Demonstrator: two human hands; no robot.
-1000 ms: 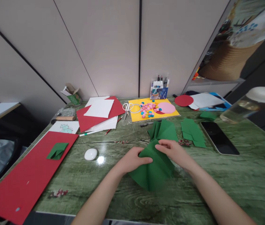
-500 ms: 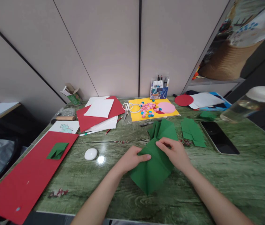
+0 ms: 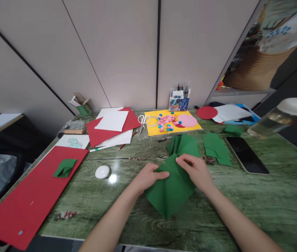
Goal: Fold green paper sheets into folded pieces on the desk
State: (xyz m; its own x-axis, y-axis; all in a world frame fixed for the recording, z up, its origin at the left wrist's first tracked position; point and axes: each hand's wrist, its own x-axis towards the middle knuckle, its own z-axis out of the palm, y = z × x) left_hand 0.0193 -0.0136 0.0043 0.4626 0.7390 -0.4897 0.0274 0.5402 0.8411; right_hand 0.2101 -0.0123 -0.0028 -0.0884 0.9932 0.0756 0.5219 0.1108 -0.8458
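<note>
A creased square of green paper [image 3: 173,190] is held tilted over the front middle of the table, one corner toward me. My left hand [image 3: 152,177] grips its left edge, thumb on top and fingers hidden beneath. At its upper right edge, my right hand [image 3: 194,169] pinches the sheet between thumb and fingertips. Just behind lies folded green paper [image 3: 189,144], partly covered by the held sheet. Cut green paper pieces [image 3: 216,148] rest to the right of it.
A red sheet [image 3: 33,189] carries a small folded green piece [image 3: 64,168] at left. A white mouse-like object [image 3: 102,172], scissors [image 3: 142,122], pom-poms [image 3: 166,120] on yellow paper [image 3: 153,131] and a marker pack [image 3: 179,99] lie around. A phone [image 3: 246,154] and bottle [image 3: 274,117] stand right.
Both hands keep their hold on the green sheet and have hardly moved. The whole view has shifted very slightly.
</note>
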